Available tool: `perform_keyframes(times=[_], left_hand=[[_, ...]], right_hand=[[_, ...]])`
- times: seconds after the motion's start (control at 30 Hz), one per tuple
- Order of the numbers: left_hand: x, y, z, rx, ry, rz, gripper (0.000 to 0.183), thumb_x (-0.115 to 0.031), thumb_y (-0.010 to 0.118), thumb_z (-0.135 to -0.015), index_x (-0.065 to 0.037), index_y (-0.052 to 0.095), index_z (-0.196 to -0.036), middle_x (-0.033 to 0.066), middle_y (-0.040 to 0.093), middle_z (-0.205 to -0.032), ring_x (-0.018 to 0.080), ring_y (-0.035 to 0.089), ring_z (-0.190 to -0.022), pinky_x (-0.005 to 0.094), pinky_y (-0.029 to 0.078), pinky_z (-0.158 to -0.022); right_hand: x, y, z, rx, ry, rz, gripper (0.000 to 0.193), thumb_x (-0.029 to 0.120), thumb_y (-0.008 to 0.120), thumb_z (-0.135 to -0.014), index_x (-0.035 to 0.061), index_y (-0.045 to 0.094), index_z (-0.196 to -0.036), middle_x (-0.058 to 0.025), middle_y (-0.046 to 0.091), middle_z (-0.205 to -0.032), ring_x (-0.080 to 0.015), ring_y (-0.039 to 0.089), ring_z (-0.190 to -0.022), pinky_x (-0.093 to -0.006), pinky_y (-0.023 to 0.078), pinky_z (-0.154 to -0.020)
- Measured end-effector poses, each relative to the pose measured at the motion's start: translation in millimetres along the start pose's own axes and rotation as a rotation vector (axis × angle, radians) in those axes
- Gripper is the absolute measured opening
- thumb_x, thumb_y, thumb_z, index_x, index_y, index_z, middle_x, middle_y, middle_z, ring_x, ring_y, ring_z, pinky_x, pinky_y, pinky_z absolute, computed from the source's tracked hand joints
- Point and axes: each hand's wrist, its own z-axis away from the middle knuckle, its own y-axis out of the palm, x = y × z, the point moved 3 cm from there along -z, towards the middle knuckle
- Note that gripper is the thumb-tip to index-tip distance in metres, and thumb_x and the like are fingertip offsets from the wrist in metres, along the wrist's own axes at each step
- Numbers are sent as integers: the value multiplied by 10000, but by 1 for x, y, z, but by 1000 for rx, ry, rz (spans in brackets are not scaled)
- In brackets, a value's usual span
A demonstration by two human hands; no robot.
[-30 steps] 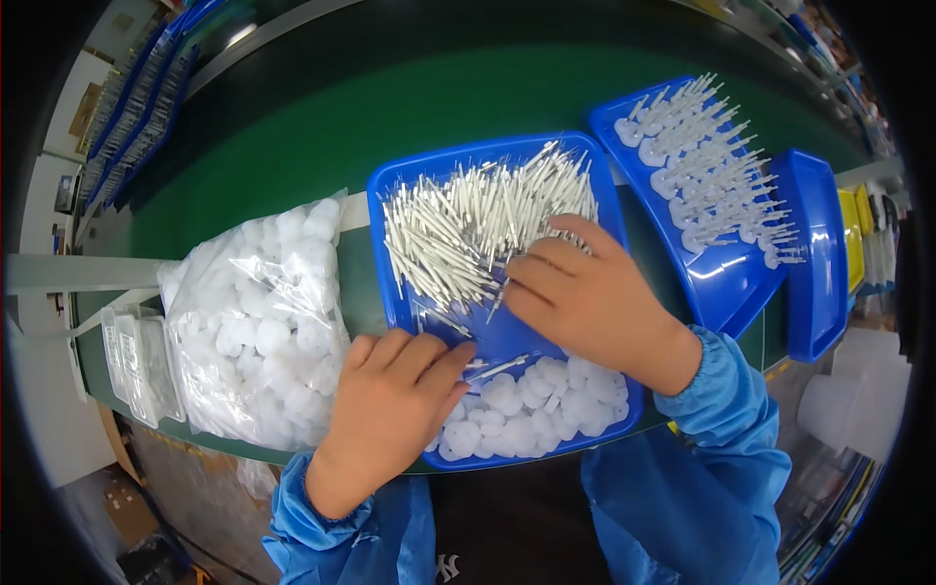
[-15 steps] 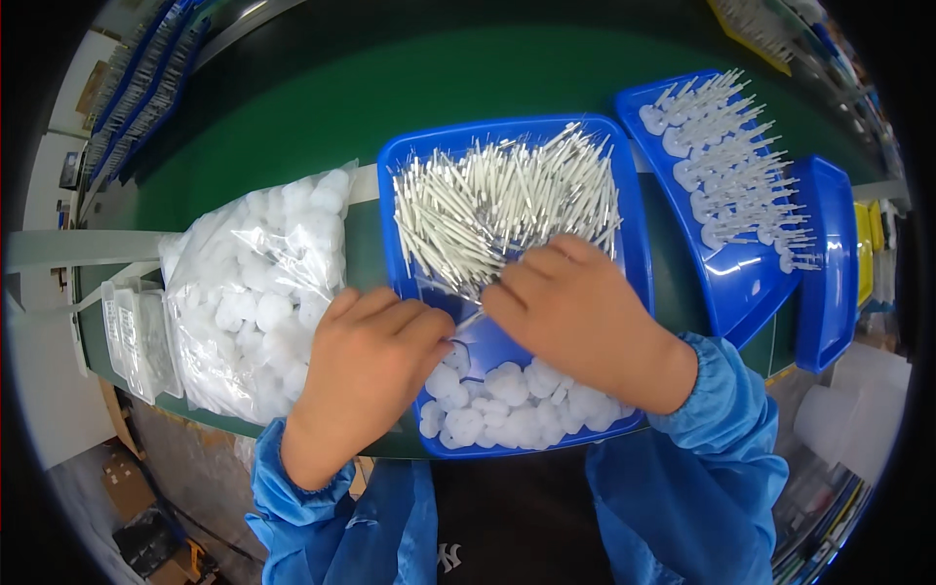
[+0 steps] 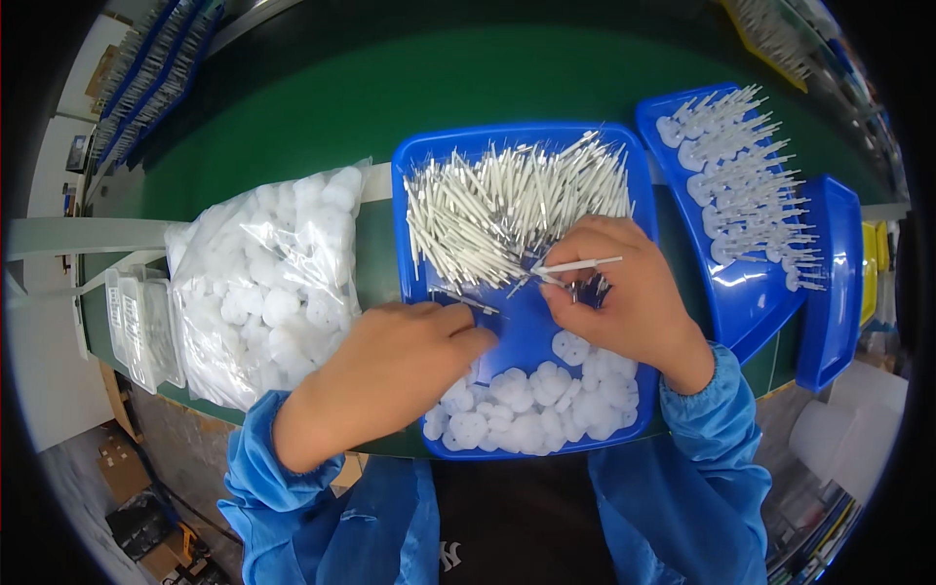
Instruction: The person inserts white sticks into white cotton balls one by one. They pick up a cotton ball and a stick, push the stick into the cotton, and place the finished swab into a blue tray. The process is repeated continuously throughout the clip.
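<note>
A blue tray (image 3: 646, 195) lies before me, with a heap of thin white rods with metal tips (image 3: 526, 200) in its far part and a pile of white plastic discs (image 3: 517, 409) in its near part. Between finger and thumb, my right hand (image 3: 634, 292) grips a few white rods (image 3: 585, 264) at the heap's near edge. My left hand (image 3: 400, 361) reaches over the tray's left rim, its fingers curled downward beside some stray rods (image 3: 468, 300). Whatever those fingers hold is hidden beneath them.
Left of the tray stands a clear bag of white discs (image 3: 263, 292), with clear plastic boxes (image 3: 141, 327) beside it. On the right, a blue tray (image 3: 751, 317) carries rows of discs with upright rods. An additional blue tray (image 3: 831, 283) is beyond it.
My hands have moved apart. The right one shifted right and now shows rods in its grip; the left turned flatter, its fingers lower over the tray. The whole view shifted slightly.
</note>
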Motion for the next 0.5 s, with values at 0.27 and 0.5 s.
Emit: perform_keyframes(times=[0.27, 0.5], left_hand=[[4, -27, -10, -2, -25, 138, 124, -185, 803, -945, -103, 794, -1038, 39, 690, -1004, 244, 710, -896, 365, 573, -747], [18, 10, -7, -611, 93, 1009, 297, 38, 705, -1030, -19, 688, -1321, 95, 657, -1166, 146, 681, -1023, 282, 576, -750]], right_hand=[[-4, -8, 4, -62, 244, -208, 184, 54, 907, -877, 63, 745, -964, -25, 686, -776, -97, 663, -709, -267, 505, -617], [4, -14, 6, -326, 215, -818, 175, -26, 894, -882, 17, 757, -981, -79, 817, -999, -136, 784, -940, -283, 614, -830]])
